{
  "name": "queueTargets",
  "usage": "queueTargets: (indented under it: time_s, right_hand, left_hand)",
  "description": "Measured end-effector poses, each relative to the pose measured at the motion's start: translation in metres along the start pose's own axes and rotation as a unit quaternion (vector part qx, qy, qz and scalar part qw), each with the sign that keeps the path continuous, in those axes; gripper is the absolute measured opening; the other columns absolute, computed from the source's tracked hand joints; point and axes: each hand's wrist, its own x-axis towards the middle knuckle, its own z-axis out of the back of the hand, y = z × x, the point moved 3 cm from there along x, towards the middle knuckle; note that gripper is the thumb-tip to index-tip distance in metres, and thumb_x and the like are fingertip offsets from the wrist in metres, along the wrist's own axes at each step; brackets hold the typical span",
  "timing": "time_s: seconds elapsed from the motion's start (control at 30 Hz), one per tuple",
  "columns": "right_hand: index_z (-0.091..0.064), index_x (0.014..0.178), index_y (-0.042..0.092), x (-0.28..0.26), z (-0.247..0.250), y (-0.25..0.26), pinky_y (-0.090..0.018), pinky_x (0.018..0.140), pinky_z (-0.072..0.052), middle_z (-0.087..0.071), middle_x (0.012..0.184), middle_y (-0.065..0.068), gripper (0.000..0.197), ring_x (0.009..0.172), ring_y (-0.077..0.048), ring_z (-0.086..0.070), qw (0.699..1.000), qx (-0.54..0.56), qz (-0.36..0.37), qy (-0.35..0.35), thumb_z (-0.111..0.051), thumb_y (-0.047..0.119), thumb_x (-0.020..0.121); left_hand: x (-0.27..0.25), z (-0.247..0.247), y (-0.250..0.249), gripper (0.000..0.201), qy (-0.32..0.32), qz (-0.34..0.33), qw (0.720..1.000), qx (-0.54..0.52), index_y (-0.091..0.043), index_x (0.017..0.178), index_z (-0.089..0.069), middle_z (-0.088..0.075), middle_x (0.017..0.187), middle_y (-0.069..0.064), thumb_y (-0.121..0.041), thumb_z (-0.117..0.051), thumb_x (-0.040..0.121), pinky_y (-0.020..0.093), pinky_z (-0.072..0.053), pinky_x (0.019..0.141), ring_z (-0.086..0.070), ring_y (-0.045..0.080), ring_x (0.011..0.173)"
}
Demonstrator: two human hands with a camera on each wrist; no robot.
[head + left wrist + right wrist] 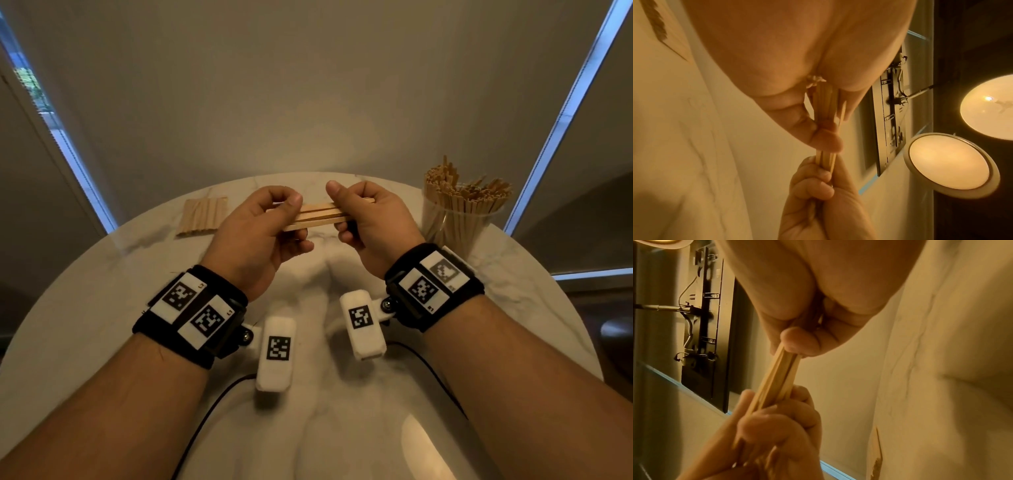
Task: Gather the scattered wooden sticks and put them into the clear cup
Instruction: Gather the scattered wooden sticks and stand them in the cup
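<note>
Both wrists hung low over the counter as the left hand and right hand pinched a crosswise bundle of sticks, fingers curled at each end, clear cup nearer the right.

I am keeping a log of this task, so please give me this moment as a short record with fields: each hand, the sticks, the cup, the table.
left hand: grips one end of the held bundle
right hand: grips the other end
held bundle: few wooden sticks, roughly level, above the table
loose sticks: flat pile, far left of table
clear cup: far right, upright, many sticks inside
task state: not finished
</note>
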Motion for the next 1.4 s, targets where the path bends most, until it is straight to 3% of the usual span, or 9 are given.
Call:
queueTargets:
  time_s: [0.2, 0.33, 0.5, 0.63, 0.73, 0.9, 1.1, 1.2, 1.4]
  right_hand:
    - [-0.059, 0.083, 0.014, -0.005, -0.010, 0.004, -0.031, 0.051, -0.049, -0.063, 0.067, -0.005, 0.027, 0.057, -0.023, -0.057, 0.989, -0.098, 0.088, 0.063, -0.082, 0.027, 0.087]
    - [-0.058, 0.082, 0.016, -0.006, -0.015, 0.006, -0.028, 0.047, -0.048, -0.061, 0.067, -0.003, 0.023, 0.056, -0.018, -0.057, 0.990, -0.078, 0.072, 0.093, -0.076, 0.028, 0.092]
    - [-0.059, 0.079, 0.017, -0.005, -0.015, -0.002, -0.025, 0.046, -0.047, -0.061, 0.068, -0.003, 0.024, 0.056, -0.016, -0.057, 0.997, -0.046, 0.033, 0.056, -0.078, 0.025, 0.091]
    - [-0.061, 0.078, 0.015, -0.003, -0.012, -0.004, -0.025, 0.047, -0.049, -0.063, 0.065, -0.003, 0.025, 0.055, -0.015, -0.058, 0.999, -0.047, 0.013, 0.022, -0.082, 0.026, 0.087]
    - [-0.060, 0.078, 0.014, -0.002, -0.008, -0.005, -0.024, 0.046, -0.049, -0.062, 0.062, 0.000, 0.025, 0.052, -0.014, -0.059, 0.999, -0.046, 0.000, 0.011, -0.082, 0.023, 0.087]
    - [-0.060, 0.074, 0.015, 0.000, -0.004, -0.003, -0.024, 0.045, -0.049, -0.062, 0.060, 0.000, 0.027, 0.052, -0.015, -0.060, 0.999, -0.034, 0.012, 0.001, -0.082, 0.022, 0.087]
    - [-0.059, 0.075, 0.017, -0.002, -0.008, -0.003, -0.028, 0.048, -0.048, -0.059, 0.068, -0.003, 0.030, 0.056, -0.017, -0.057, 0.996, -0.085, 0.018, 0.011, -0.076, 0.034, 0.092]
    - [-0.060, 0.081, 0.016, -0.003, -0.011, -0.002, -0.028, 0.047, -0.046, -0.061, 0.075, -0.006, 0.030, 0.057, -0.017, -0.057, 0.994, -0.100, 0.004, 0.054, -0.071, 0.039, 0.096]
    - [-0.061, 0.098, 0.010, -0.005, -0.015, 0.002, -0.028, 0.051, -0.052, -0.069, 0.080, -0.005, 0.018, 0.063, -0.019, -0.065, 0.993, -0.060, -0.046, 0.094, -0.069, 0.026, 0.098]
  left_hand:
    - [-0.002, 0.011, 0.001, 0.035, -0.047, 0.143, 0.987, -0.053, -0.014, 0.096, -0.069, -0.067, 0.075, 0.003, -0.048, -0.069, 0.093, 0.021, -0.041, 0.038, -0.055, 0.012, 0.051]
    - [0.001, 0.011, 0.002, 0.028, -0.048, 0.102, 0.993, 0.028, -0.015, 0.084, -0.059, -0.060, 0.066, -0.003, -0.037, -0.073, 0.094, 0.017, -0.029, 0.034, -0.041, 0.007, 0.044]
    - [0.002, 0.012, 0.005, 0.028, -0.068, 0.097, 0.991, 0.067, -0.014, 0.089, -0.066, -0.066, 0.068, -0.005, -0.040, -0.076, 0.091, 0.019, -0.039, 0.041, -0.053, 0.007, 0.052]
    - [-0.002, 0.012, 0.006, 0.058, -0.007, 0.123, 0.980, 0.154, -0.016, 0.105, -0.073, -0.077, 0.083, -0.004, -0.057, -0.084, 0.066, 0.023, -0.051, 0.051, -0.067, 0.009, 0.061]
    - [-0.005, 0.012, 0.008, 0.057, 0.051, 0.144, 0.969, 0.194, -0.020, 0.110, -0.072, -0.078, 0.090, 0.001, -0.043, -0.090, 0.061, 0.024, -0.055, 0.056, -0.072, 0.012, 0.069]
    - [-0.004, 0.015, 0.006, 0.041, 0.114, 0.179, 0.969, 0.127, -0.013, 0.120, -0.066, -0.076, 0.090, 0.010, -0.012, -0.082, 0.082, 0.025, -0.053, 0.053, -0.068, 0.016, 0.065]
    - [0.004, 0.015, 0.011, 0.011, 0.046, 0.138, 0.988, 0.050, -0.010, 0.099, -0.069, -0.064, 0.077, 0.001, -0.008, -0.074, 0.090, 0.020, -0.039, 0.045, -0.047, 0.007, 0.055]
    - [0.007, 0.016, 0.013, 0.023, -0.004, 0.113, 0.993, 0.028, -0.012, 0.086, -0.064, -0.058, 0.069, -0.001, -0.027, -0.082, 0.085, 0.019, -0.035, 0.041, -0.040, 0.007, 0.050]
    - [0.007, 0.018, 0.011, 0.021, -0.100, 0.089, 0.991, -0.031, -0.013, 0.082, -0.058, -0.061, 0.067, -0.001, -0.014, -0.077, 0.091, 0.018, -0.037, 0.041, -0.042, 0.006, 0.046]
